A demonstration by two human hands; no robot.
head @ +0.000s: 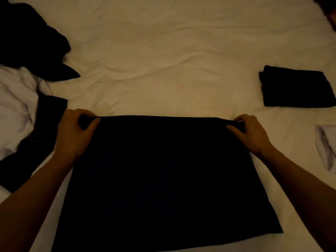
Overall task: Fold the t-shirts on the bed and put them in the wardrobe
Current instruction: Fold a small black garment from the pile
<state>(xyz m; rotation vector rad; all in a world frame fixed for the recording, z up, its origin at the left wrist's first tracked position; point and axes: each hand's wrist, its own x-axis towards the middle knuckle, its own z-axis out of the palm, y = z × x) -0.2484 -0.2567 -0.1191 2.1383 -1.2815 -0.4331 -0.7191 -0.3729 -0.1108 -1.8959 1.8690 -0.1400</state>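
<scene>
A black t-shirt (163, 175) lies spread flat on the bed (163, 51) right in front of me. My left hand (74, 131) pinches its far left corner between thumb and fingers. My right hand (251, 133) pinches the far right corner the same way. The far edge runs straight and taut between the two hands. A folded black t-shirt (294, 88) sits on the sheet at the right.
At the left lies a heap of unfolded clothes: black garments (31, 40) over a white one (16, 106). A folded white garment (327, 148) shows at the right edge. The cream sheet beyond my hands is wrinkled.
</scene>
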